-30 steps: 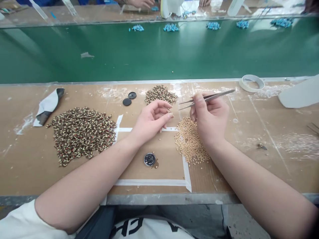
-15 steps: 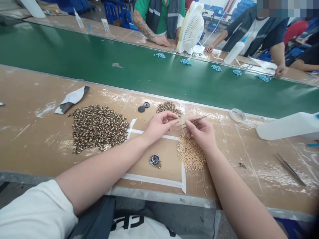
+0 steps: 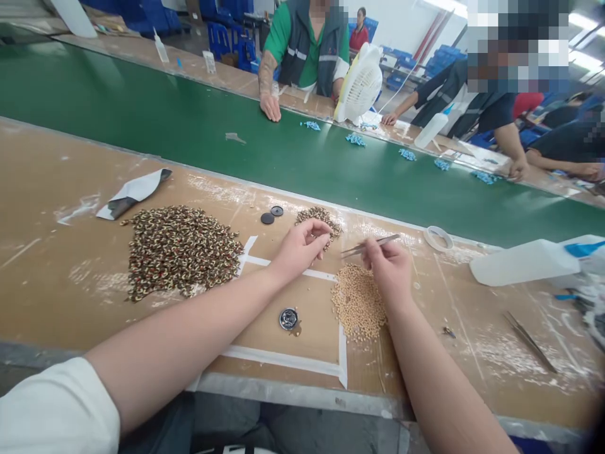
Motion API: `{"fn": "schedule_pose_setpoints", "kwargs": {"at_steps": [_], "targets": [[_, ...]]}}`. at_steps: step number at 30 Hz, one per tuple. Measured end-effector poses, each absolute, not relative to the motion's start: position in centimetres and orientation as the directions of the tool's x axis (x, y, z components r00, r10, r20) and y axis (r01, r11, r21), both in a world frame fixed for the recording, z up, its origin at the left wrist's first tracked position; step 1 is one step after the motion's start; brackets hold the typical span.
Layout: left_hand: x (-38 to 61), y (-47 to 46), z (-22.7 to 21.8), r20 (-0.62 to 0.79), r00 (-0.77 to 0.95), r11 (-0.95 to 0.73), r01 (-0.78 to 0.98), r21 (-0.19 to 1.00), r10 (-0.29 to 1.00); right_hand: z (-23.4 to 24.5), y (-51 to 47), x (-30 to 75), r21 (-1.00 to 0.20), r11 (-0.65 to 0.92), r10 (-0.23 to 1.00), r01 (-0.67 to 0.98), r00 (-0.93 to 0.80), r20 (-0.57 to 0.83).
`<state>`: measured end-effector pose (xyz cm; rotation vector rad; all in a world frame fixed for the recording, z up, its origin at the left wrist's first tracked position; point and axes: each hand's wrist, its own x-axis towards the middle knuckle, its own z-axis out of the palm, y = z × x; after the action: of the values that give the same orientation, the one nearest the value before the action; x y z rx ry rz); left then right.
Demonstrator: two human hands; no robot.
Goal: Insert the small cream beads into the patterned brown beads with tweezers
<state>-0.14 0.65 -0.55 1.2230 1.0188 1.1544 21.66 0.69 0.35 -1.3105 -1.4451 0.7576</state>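
My right hand (image 3: 388,268) is closed round metal tweezers (image 3: 371,245), whose tips point left toward my left hand. My left hand (image 3: 301,246) has its fingers curled and pinched on something too small to make out, right beside a small heap of brown speckled parts (image 3: 320,217). Below my right hand lies a heap of pale beige beads (image 3: 358,301). A large pile of brown speckled parts (image 3: 182,250) sits left of my left forearm. A small dark round cap (image 3: 288,318) lies inside a white tape rectangle (image 3: 283,359).
Two black discs (image 3: 271,215), a tape roll (image 3: 438,238), a lying white bottle (image 3: 524,261), spare tweezers (image 3: 529,341) and a folded paper scrap (image 3: 132,193) lie on the brown bench. Behind runs a green conveyor (image 3: 283,145) with blue parts; other people and a fan (image 3: 360,83) are beyond it.
The camera has tilted up, bringing the people across the belt into view. My hands stay close together at the small heap; the tweezers have drawn slightly away from my left fingers.
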Motion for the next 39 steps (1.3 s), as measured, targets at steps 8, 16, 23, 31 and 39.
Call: {"fn": "schedule_pose_setpoints", "kwargs": {"at_steps": [8,16,23,31,39], "targets": [[-0.1,0.3,-0.3,0.054,0.231,-0.042,-0.056,0.998,0.972,0.1,13.7,26.2,-0.992,0.114,0.908,0.062,0.398,0.129],[-0.4,0.1,-0.1,0.109,0.327,-0.153,0.114,0.982,0.939,-4.1,19.8,28.5,-0.985,0.097,0.876,0.143,0.457,0.152],[-0.4,0.0,0.0,0.122,0.352,-0.189,0.161,0.969,0.928,-5.2,20.1,28.9,-0.964,0.135,0.875,0.227,0.429,0.224],[-0.2,0.1,-0.2,0.129,0.352,-0.192,0.151,0.970,0.927,-5.3,20.1,29.0,-0.953,0.157,0.830,0.259,0.489,0.270],[-0.2,0.1,-0.4,0.143,0.348,-0.211,0.165,0.963,0.927,-4.1,18.9,28.5,-0.950,0.132,0.744,0.284,0.604,0.284]]}}
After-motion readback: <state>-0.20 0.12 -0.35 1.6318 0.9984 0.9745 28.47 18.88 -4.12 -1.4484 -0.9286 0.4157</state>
